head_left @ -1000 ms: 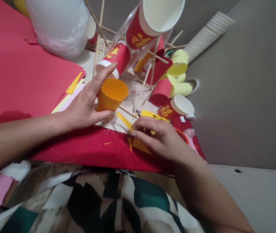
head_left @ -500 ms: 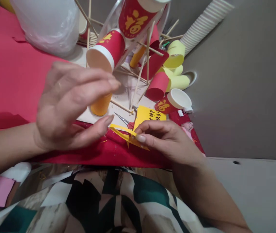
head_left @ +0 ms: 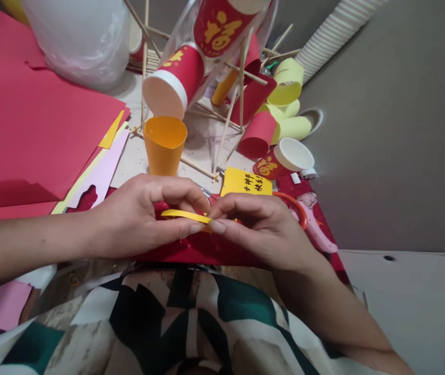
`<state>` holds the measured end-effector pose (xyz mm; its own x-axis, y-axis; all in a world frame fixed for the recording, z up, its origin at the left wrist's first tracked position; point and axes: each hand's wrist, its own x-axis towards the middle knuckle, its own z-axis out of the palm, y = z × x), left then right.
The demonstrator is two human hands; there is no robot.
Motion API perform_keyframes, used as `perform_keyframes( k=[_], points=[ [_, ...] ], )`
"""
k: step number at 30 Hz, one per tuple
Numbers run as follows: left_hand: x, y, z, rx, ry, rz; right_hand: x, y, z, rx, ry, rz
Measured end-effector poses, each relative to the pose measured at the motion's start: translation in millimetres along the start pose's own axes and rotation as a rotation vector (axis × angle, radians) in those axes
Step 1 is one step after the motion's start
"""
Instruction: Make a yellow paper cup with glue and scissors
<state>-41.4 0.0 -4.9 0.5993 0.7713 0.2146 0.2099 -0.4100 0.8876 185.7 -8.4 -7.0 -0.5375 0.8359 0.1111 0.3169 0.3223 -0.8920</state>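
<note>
A narrow yellow paper strip [head_left: 185,214], bent into a loop, is pinched between my two hands. My left hand [head_left: 160,211] is closed on it, with thumb and fingertips meeting near its right end. My right hand [head_left: 259,226] pinches the same end between thumb and forefinger. Fingers hide part of the loop. Just beyond them stand an orange paper cup shape [head_left: 165,151] and a yellow note [head_left: 246,181] with black handwriting. Scissors lie partly hidden behind my hands, with an orange-red handle [head_left: 298,205] showing at the right.
Red paper sheets [head_left: 31,120] cover the left side. Bagged red cups [head_left: 218,28], a wooden stick frame [head_left: 242,83], paper rolls [head_left: 257,136] and a tipped paper cup [head_left: 293,154] crowd the back. A grey wall [head_left: 394,140] bounds the right.
My left hand has come down and right from above the table and closed on the yellow strip beside my right hand. My right hand keeps its pinch. The orange cup shape is now uncovered.
</note>
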Motion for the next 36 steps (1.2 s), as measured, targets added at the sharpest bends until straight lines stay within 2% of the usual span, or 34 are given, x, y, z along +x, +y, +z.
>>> perform_keyframes(
  k=[3,6,11,16,22,27,31,34,36],
  points=[
    [2,0,-0.3,-0.087,-0.035,-0.06,-3,4,2,0.015,0.113,-0.023],
    [4,-1,0.3,-0.087,-0.041,-0.071,-7,9,3,-0.02,0.178,-0.116],
    [4,-3,2.9,-0.022,-0.001,-0.051,-8,14,2,-0.126,0.168,-0.236],
    [1,-4,5.3,0.051,0.06,-0.012,-7,16,3,-0.211,0.17,-0.238],
    [-1,-10,8.3,0.099,0.057,0.075,-7,18,4,-0.253,0.159,-0.294],
    [-1,-13,11.2,0.182,0.084,0.093,-5,19,7,-0.252,0.174,-0.34],
    [0,-13,11.0,0.229,0.113,0.153,-7,20,5,-0.218,0.189,-0.328],
    [0,-15,9.9,0.317,0.141,0.172,-14,18,-8,-0.241,0.348,-0.269],
    [0,-18,9.5,0.419,0.134,0.198,-21,17,-19,-0.346,0.39,-0.214]
  ],
)
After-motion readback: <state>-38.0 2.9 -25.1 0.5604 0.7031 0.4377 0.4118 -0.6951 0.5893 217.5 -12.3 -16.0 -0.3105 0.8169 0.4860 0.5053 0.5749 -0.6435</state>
